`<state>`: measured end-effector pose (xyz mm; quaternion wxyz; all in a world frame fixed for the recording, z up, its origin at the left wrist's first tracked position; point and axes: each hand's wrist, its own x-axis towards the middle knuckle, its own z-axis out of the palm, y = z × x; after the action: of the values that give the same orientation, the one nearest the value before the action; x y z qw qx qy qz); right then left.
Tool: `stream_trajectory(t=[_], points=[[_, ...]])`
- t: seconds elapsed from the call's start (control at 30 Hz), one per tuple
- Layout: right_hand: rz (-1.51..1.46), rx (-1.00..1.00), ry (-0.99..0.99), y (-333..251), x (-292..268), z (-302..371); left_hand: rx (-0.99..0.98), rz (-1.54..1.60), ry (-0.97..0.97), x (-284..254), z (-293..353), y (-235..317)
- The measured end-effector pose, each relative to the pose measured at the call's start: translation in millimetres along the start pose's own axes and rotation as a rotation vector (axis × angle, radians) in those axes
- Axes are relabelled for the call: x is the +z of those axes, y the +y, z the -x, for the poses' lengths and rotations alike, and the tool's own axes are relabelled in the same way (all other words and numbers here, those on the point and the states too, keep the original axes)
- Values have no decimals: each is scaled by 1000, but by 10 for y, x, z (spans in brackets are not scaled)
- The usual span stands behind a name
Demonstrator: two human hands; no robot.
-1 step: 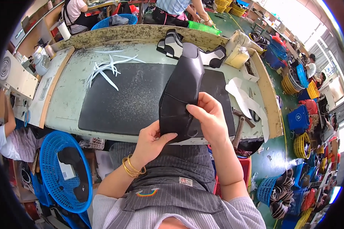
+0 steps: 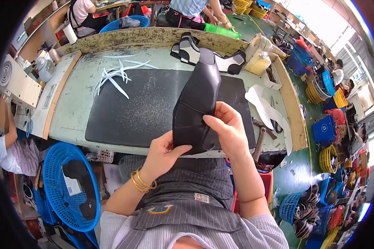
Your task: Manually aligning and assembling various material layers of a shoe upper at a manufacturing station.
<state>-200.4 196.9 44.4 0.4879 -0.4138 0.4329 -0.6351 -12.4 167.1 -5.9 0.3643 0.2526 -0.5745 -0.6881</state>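
Observation:
Both my hands hold a black leather shoe upper piece [image 2: 197, 103] up over the near edge of the workbench. My left hand [image 2: 162, 154] pinches its lower edge from below, thumb on the front. My right hand [image 2: 227, 130] grips its right side, fingers curled over the seam. The piece is long, narrow at the top and wider at the bottom, with stitched seams. It hangs above a black rubber mat [image 2: 141, 110] on the pale green table [image 2: 77, 95].
White strips [image 2: 116, 74] lie at the mat's far left. Black-and-white shoe parts [image 2: 191, 50] sit at the back, a cream container [image 2: 257, 62] and white cut pieces [image 2: 266, 108] to the right, a hammer [image 2: 259, 139] near the edge. A blue basket [image 2: 68, 186] stands lower left. Other people work beyond the bench.

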Motion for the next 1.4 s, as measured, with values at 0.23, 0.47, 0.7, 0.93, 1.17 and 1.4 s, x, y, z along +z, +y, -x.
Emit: stream_trajectory(t=[0.23, 0.47, 0.7, 0.93, 1.17, 1.4], points=[[-254, 68, -48, -46, -114, 41, 21, 75, 5, -60, 3, 351], [1054, -980, 400, 209, -246, 227, 694, -1581, 85, -326, -171, 338], [1213, -598, -473, 917, -108, 2, 257, -1072, -231, -922, -120, -78], [1274, -487, -557, 888, 8, -1, -23, -707, -424, -1099, -171, -41], [1480, -632, -616, 960, -23, -43, 416, -1236, -491, -1100, 1, -82], [1385, -897, -713, 936, -167, -85, 372, -1233, -451, -982, 120, -116]])
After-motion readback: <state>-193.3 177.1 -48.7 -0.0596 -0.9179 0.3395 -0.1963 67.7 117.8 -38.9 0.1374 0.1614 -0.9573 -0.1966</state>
